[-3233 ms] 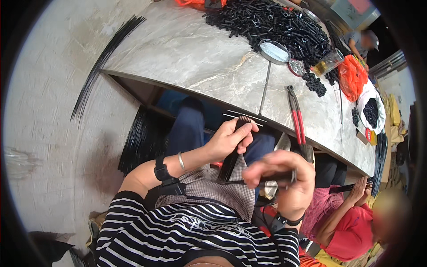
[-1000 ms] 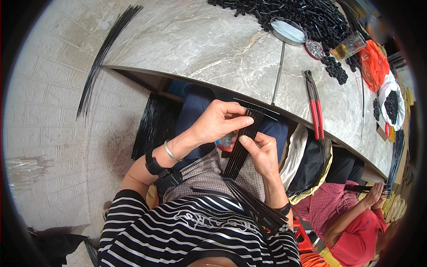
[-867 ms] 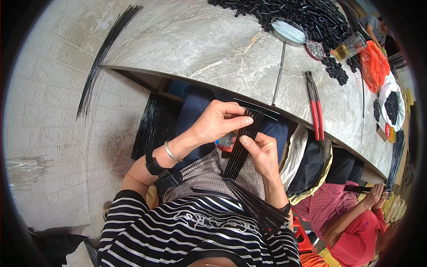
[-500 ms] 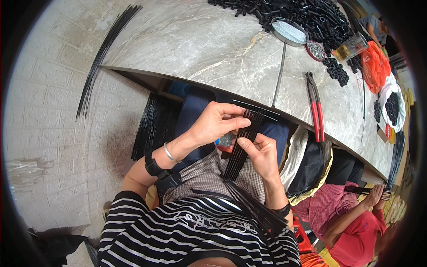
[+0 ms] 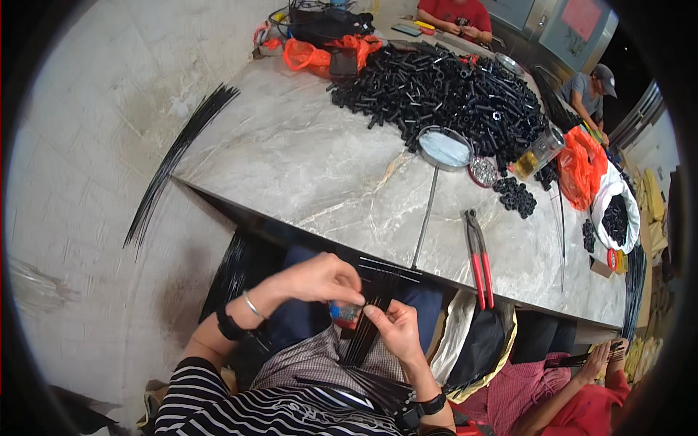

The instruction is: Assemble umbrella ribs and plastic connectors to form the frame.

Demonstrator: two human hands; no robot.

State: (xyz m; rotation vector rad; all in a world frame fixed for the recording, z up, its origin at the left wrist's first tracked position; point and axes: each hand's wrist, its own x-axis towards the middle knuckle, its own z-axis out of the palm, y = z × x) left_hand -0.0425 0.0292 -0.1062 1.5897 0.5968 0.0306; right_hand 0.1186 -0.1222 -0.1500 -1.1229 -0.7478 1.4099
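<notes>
Grey marbling covers the bench [image 5: 283,182] before us, and a big heap of black tubes [image 5: 436,98] sits on it at 1 o'clock. At 2 o'clock, by the heap's near side, we see an oval dish [image 5: 436,166] of pale sticks [image 5: 445,147] and, just beside it, a red dish [image 5: 472,179] of shiny bits [image 5: 483,171]. Pliers [image 5: 478,261] lie at 4 o'clock, their red handles reaching past the near edge. Between 9 and 10 o'clock, a loose bundle of wires [image 5: 178,163] hangs over the bench's left edge. At 6 o'clock, a row of thin black rods [image 5: 361,338] slants above our lap, two thin crosspieces [image 5: 390,264] lying over its far end. Our right hand [image 5: 396,330], at 5 o'clock, has its grip clamped on the black rods, thumb on top. Our left hand [image 5: 323,280], near 7 o'clock, bends in toward them, thumb tip close to the right thumb; whether its grip pinches a rod we cannot tell. Toward 4 o'clock, a co-worker's hands [image 5: 596,361] hold another dark bundle [image 5: 563,361].
</notes>
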